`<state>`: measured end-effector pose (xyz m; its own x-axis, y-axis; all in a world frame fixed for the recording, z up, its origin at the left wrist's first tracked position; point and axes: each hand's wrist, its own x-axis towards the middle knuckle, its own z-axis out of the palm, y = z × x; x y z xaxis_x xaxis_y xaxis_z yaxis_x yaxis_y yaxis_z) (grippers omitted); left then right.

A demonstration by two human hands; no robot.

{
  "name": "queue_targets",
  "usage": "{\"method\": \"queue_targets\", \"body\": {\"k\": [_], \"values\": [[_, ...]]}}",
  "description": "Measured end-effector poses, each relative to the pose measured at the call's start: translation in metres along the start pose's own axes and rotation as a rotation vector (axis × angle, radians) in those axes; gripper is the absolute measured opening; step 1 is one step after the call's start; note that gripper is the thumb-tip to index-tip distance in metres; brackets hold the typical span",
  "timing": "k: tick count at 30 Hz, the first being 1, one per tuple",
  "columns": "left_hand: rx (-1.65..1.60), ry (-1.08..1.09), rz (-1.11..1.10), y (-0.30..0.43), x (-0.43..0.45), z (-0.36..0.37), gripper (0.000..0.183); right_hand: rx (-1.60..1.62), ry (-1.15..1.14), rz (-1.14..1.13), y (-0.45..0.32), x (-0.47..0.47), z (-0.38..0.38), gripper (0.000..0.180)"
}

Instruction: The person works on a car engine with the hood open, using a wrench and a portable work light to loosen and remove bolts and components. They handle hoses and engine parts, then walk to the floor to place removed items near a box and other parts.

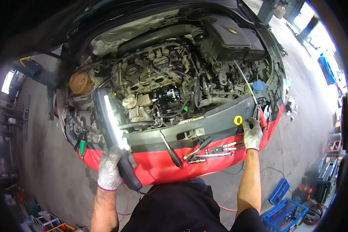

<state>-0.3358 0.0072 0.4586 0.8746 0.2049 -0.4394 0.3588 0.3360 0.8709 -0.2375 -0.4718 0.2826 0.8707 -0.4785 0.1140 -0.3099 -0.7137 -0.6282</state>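
Observation:
My left hand, in a grey-white work glove, is closed around the lower part of a lit black work lamp, which stands tilted over the front of an open engine bay. My right hand, gloved too, rests at the right of the red fender cover, beside a roll of yellow tape; its fingertips are partly hidden, so its grip is unclear. Between the hands lie a screwdriver, a ratchet, a combination wrench and pliers. The engine shows uncovered behind them.
Red-handled pliers and a long metal rod are right of the engine. A green-handled tool sits at the left corner, below the orange coolant tank. Blue crates stand on the floor at right; a red hose trails below.

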Motion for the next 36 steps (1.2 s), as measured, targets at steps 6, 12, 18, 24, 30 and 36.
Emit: {"method": "queue_targets", "body": {"k": [6, 12, 18, 24, 30, 36], "values": [[0.3, 0.144, 0.035, -0.005, -0.029, 0.017, 0.045, 0.045, 0.146, -0.104, -0.058, -0.034, -0.024, 0.038], [0.588, 0.162, 0.022, -0.014, -0.034, 0.011, 0.046, 0.083, -0.739, -0.561, -0.138, -0.135, -0.01, 0.023], [0.947, 0.249, 0.06, 0.024, -0.047, -0.01, 0.086, -0.359, -0.939, -0.73, -0.163, -0.173, 0.043, 0.051], [1.267, 0.34, 0.182, 0.075, -0.025, -0.071, 0.095, -0.387, -0.919, -0.563, -0.174, -0.175, 0.068, 0.046], [1.105, 0.306, 0.067, 0.034, 0.051, -0.158, 0.087, -0.134, -0.915, -0.375, -0.205, -0.182, 0.022, 0.043], [1.364, 0.459, 0.11, -0.048, 0.119, -0.194, 0.099, 0.509, -0.951, 0.188, -0.166, -0.195, -0.029, 0.033]]}}
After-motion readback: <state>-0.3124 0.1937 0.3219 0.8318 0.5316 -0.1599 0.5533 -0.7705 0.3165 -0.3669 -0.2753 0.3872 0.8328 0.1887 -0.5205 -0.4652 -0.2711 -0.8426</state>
